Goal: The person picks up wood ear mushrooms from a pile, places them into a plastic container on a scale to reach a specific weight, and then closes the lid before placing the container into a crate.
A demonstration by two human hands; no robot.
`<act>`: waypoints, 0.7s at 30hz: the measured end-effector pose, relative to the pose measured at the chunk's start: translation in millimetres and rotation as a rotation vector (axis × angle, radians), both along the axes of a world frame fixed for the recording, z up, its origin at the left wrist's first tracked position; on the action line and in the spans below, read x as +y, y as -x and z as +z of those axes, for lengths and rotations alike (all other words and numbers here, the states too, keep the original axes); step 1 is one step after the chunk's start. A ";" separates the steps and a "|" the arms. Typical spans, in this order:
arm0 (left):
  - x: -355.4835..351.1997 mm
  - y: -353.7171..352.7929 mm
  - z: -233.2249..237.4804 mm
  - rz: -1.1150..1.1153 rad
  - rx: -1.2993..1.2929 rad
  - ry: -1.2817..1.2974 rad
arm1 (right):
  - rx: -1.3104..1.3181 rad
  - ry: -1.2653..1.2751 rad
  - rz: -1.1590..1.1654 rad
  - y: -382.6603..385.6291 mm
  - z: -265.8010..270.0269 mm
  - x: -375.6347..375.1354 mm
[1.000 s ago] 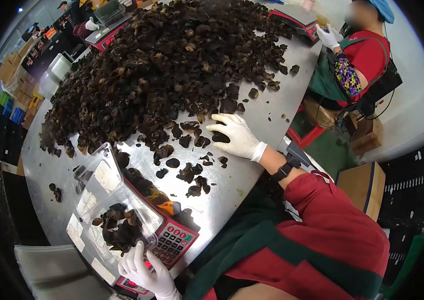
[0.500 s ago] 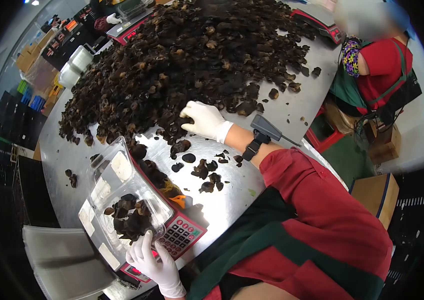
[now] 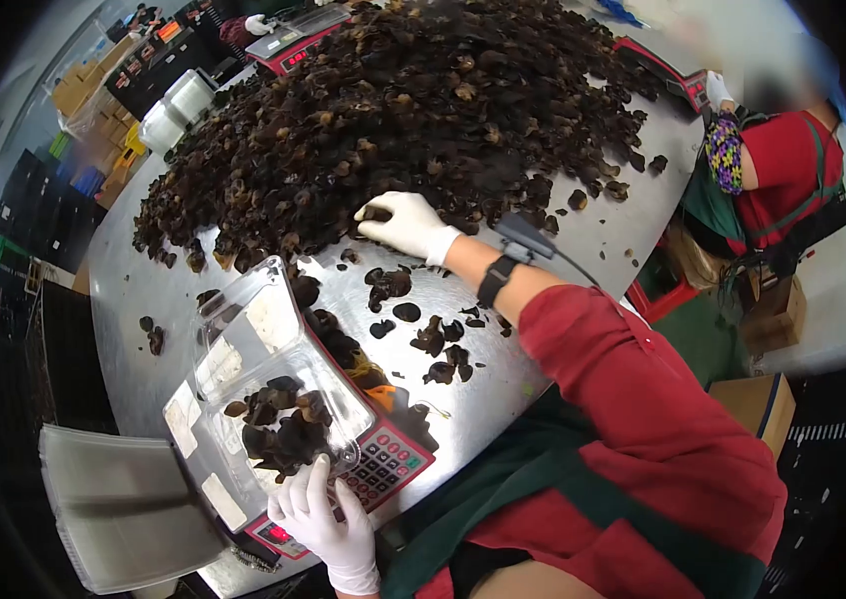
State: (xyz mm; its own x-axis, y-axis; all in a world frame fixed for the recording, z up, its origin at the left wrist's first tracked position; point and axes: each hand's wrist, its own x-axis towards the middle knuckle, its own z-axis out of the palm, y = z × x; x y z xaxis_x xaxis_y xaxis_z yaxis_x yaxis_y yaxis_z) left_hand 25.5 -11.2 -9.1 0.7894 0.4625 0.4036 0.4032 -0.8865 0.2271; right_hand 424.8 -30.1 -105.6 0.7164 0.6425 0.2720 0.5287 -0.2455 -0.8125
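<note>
My right hand [image 3: 406, 228], in a white glove, is at the near edge of a large pile of dark wood ear mushrooms [image 3: 423, 120]. Its fingers are curled toward the thumb around a brownish mushroom piece, mostly hidden. My left hand [image 3: 323, 519], also gloved, lies at the near rim of a clear plastic clamshell box [image 3: 338, 394], fingers stretched and thumb apart. Inside the box is a small heap of wood ear mushrooms [image 3: 288, 429]. The box sits lid-open on a red digital scale [image 3: 388, 461], whose keypad shows beside my left hand.
Loose mushroom pieces [image 3: 433, 336] lie between the pile and my body. Stacked clear trays [image 3: 128, 509] stand at lower left. An orange-handled item [image 3: 380, 396] lies by the scale. Across the table, a co-worker in a red shirt [image 3: 793, 165] has a gloved hand near another scale [image 3: 668, 75].
The view has shifted, moving the table scene slightly right and down. My right hand's fingers have drawn closer together at the pile. My left hand remains by the box. The co-worker's gloved hand now shows.
</note>
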 end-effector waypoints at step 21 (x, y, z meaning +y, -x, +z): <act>21.8 16.6 5.1 -0.009 -0.329 0.072 | 1.226 -0.399 0.554 51.1 82.6 -3.7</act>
State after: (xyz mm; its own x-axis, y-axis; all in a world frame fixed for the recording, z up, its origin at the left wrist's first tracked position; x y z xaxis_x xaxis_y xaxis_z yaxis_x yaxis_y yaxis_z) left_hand 8.9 10.7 -4.0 0.6265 0.4926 0.6041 0.2904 -0.8667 0.4056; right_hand 373.6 -33.8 -23.1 0.3100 0.9450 -0.1045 -0.6071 0.1122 -0.7867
